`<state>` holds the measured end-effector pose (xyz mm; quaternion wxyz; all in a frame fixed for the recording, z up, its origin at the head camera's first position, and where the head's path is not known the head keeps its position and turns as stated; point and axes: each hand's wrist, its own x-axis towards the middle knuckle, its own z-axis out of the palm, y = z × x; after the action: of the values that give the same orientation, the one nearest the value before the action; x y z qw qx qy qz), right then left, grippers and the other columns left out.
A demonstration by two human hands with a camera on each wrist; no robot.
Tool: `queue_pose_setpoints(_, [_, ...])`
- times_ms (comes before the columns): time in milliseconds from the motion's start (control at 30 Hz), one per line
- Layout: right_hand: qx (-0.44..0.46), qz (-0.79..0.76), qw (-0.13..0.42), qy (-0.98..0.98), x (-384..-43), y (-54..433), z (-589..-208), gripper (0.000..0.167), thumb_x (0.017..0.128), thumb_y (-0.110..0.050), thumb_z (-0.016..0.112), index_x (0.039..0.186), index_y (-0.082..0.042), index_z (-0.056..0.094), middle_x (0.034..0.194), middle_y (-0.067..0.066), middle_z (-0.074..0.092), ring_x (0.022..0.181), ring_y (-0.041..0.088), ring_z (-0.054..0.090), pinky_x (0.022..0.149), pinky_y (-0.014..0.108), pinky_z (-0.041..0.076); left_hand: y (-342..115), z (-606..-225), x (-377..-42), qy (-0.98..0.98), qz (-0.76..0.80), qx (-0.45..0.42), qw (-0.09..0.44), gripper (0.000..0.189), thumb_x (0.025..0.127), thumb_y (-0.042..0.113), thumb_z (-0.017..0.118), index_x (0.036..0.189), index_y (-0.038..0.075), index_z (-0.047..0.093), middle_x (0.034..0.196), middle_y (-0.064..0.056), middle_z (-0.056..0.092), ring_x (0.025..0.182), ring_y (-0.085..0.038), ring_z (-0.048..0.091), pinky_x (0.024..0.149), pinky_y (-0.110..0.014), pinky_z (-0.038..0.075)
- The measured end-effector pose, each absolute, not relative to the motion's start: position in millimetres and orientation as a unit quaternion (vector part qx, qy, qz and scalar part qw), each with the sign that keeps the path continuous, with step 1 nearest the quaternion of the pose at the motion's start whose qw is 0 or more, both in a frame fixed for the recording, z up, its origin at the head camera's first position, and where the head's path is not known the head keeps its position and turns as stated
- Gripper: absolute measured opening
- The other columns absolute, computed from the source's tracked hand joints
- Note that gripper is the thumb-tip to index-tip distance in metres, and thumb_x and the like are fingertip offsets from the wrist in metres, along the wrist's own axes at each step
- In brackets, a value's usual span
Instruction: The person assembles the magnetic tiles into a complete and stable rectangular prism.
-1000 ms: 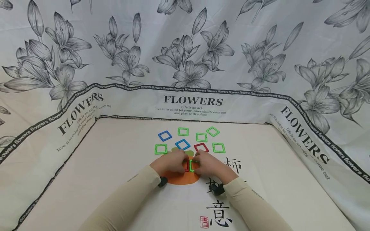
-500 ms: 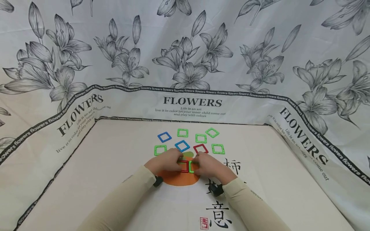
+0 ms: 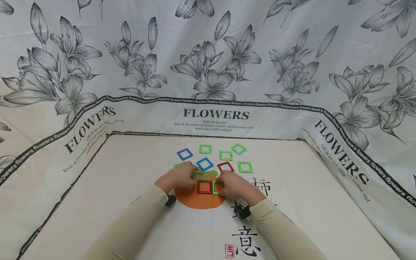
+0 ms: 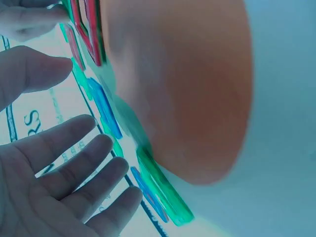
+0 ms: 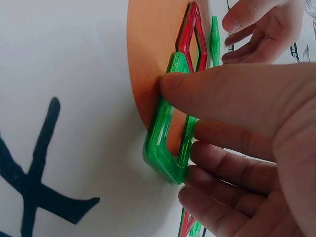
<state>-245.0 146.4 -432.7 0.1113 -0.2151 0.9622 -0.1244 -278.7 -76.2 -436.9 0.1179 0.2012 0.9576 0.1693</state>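
My right hand point(image 3: 235, 185) pinches a green square magnetic tile point(image 5: 160, 128), an open plastic frame, with the thumb on its near edge and fingers at its far edge. Beside it, edge against edge, lies a red square magnetic tile point(image 3: 204, 181) on the orange fruit print point(image 3: 198, 203). To the left, my left hand point(image 3: 180, 176) is apart from the red tile, fingers spread and holding nothing. In the left wrist view, the left palm and relaxed fingers point(image 4: 89, 153) show plainly. Another green tile point(image 3: 177, 165) is partly hidden behind the left hand.
Beyond the hands lie several loose square tiles, including a blue tile point(image 3: 201, 160), a red tile point(image 3: 223, 163) and a green tile point(image 3: 245, 162). Black characters point(image 3: 246, 240) are printed on the cloth at the right. A flower-printed curtain point(image 3: 146, 115) encloses the table's back and sides.
My left hand has let go of the red tile and moved left, uncovering it. The right hand stays at the green tile, with the red one against it.
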Motion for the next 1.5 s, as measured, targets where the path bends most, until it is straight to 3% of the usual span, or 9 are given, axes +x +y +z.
queue_pose_setpoints(300, [-0.211,-0.126,0.114,0.963,-244.6,145.1,-430.4,0.037,0.079,-0.025,0.080,0.111,-0.008,0.072,0.103,0.002,0.059,0.092,0.017,0.051,0.080,0.031,0.051,-89.9,-438.2,-286.7,0.969,0.142,0.179,0.097,0.055,0.083,0.034,0.067,0.132,0.010,0.058,0.131,-0.008,0.057,0.118,-0.024,0.050,0.104,-0.044,0.047])
queue_pose_setpoints(567, [-0.219,-0.129,0.106,0.961,-243.8,145.8,-431.7,0.036,0.079,-0.023,0.079,0.110,-0.007,0.072,0.103,0.002,0.061,0.089,0.016,0.051,0.080,0.031,0.051,-98.2,-440.9,-294.6,0.975,0.143,0.144,0.091,0.056,0.081,0.026,0.066,0.132,0.008,0.057,0.132,-0.009,0.056,0.115,-0.025,0.050,0.100,-0.043,0.050])
queue_pose_setpoints(1033, [-0.214,-0.132,0.110,0.962,-242.4,146.2,-429.1,0.036,0.079,-0.025,0.080,0.111,-0.008,0.072,0.103,0.000,0.059,0.092,0.016,0.051,0.080,0.030,0.052,-110.3,-447.7,-306.2,0.974,0.154,0.140,0.092,0.056,0.080,0.019,0.067,0.133,0.004,0.056,0.132,-0.012,0.055,0.114,-0.025,0.050,0.105,-0.042,0.046])
queue_pose_setpoints(1500, [-0.222,-0.131,0.107,0.960,-241.5,146.4,-428.2,0.036,0.079,-0.025,0.079,0.110,-0.008,0.072,0.101,0.000,0.059,0.091,0.016,0.050,0.079,0.030,0.051,-108.8,-447.8,-310.1,0.974,0.156,0.127,0.102,0.052,0.079,0.016,0.071,0.128,0.005,0.059,0.125,-0.010,0.058,0.103,-0.022,0.049,0.097,-0.037,0.049])
